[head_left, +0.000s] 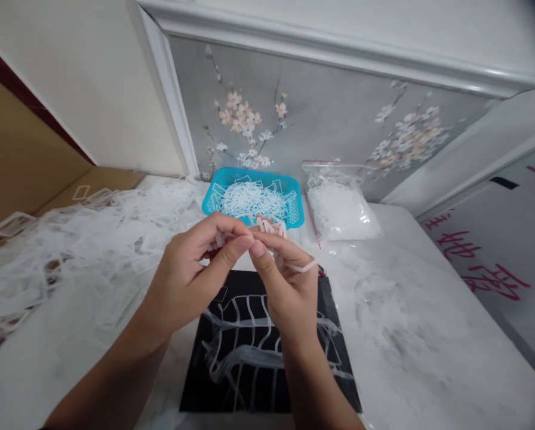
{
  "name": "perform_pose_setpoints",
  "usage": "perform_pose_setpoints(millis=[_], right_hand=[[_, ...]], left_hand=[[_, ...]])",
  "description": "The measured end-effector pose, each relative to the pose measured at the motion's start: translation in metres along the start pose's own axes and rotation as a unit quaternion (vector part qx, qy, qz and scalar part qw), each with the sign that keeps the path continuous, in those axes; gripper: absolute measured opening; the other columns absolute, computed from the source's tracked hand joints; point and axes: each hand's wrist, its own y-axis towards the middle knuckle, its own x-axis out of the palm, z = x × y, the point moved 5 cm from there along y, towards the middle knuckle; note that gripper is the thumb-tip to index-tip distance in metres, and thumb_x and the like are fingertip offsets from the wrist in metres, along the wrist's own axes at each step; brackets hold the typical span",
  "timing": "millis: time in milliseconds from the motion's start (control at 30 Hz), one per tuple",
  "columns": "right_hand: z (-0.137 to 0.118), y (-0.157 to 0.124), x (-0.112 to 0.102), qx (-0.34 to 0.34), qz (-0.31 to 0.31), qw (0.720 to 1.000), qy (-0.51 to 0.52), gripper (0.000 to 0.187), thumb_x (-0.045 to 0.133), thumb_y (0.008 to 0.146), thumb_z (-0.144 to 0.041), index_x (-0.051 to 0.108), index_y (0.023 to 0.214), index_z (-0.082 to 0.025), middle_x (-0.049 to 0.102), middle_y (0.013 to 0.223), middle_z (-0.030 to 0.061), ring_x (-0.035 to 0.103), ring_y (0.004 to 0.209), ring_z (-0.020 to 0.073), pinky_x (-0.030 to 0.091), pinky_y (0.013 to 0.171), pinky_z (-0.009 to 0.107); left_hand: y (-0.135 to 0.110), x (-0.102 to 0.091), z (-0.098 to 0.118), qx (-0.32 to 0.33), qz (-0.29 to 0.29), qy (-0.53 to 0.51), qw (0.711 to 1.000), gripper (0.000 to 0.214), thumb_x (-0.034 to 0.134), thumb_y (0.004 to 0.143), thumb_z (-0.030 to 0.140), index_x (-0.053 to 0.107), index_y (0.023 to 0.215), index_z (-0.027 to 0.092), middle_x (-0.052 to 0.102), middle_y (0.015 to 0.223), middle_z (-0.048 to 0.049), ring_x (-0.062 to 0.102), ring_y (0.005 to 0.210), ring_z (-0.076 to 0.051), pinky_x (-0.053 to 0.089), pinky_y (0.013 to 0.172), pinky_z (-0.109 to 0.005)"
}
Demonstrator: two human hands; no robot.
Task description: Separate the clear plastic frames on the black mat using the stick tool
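The left hand (pixel 193 266) and right hand (pixel 285 278) meet, clamped on white plastic frames (pixel 266 226), with a black board (pixel 198 394) below and blue basket (pixel 298 206) beyond.

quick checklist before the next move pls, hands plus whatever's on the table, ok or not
1. Hands together: ok; left hand and right hand meet, thumb tips close.
2. Thin white plastic strips in hand: ok; one sticks out past the right fingers.
3. Pinch point visible: cannot tell what is there; fingers hide it.
4. Blue plastic mesh basket upright: ok; white pieces lie inside.
5. Heap of translucent white plastic frames tidy: not ok; it sprawls loosely on the left.
6. Clear plastic bag of white contents sealed: cannot tell.
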Motion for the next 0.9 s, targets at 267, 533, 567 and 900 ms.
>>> perform_pose_setpoints(millis=[267,533,567,900], right_hand=[[-0.008,0.002,0.0,-0.081,-0.001,0.995,-0.062,0.018,0.067,0.089,-0.018,0.075,0.099,-0.03,0.078,0.098,0.0005,0.071,0.093,0.0202,0.051,0.095,0.046],[-0.015,-0.005,-0.002,-0.126,0.036,0.988,-0.079,0.017,0.067,0.087,-0.013,0.072,0.094,-0.028,0.075,0.094,0.0001,0.067,0.091,0.0196,0.048,0.093,0.045],[-0.016,-0.007,-0.001,-0.124,0.041,0.989,-0.064,0.017,0.067,0.087,-0.013,0.072,0.094,-0.028,0.074,0.094,-0.0001,0.067,0.092,0.0193,0.048,0.093,0.044],[-0.031,-0.008,-0.014,-0.123,0.142,0.98,0.069,0.007,0.067,0.091,-0.027,0.072,0.086,-0.026,0.068,0.079,-0.0017,0.064,0.082,0.0162,0.048,0.084,0.036]], left_hand=[[0.003,0.0,-0.012,-0.064,-0.05,-0.095,0.992,0.021,0.062,0.094,0.037,0.056,0.084,0.019,0.05,0.052,0.0068,0.042,0.04,-0.005,0.033,0.037,-0.014],[0.002,0.001,-0.012,-0.101,-0.078,-0.141,0.982,0.029,0.063,0.093,0.041,0.053,0.077,0.019,0.048,0.046,0.0074,0.038,0.036,-0.004,0.03,0.035,-0.012],[0.001,0.002,-0.011,-0.108,-0.092,-0.156,0.978,0.03,0.064,0.092,0.042,0.053,0.077,0.019,0.047,0.045,0.0077,0.037,0.035,-0.004,0.029,0.035,-0.012],[0.01,-0.01,-0.014,-0.068,-0.014,-0.287,0.955,0.018,0.068,0.088,0.033,0.06,0.079,0.02,0.042,0.05,0.0064,0.034,0.035,-0.004,0.026,0.03,-0.012]])
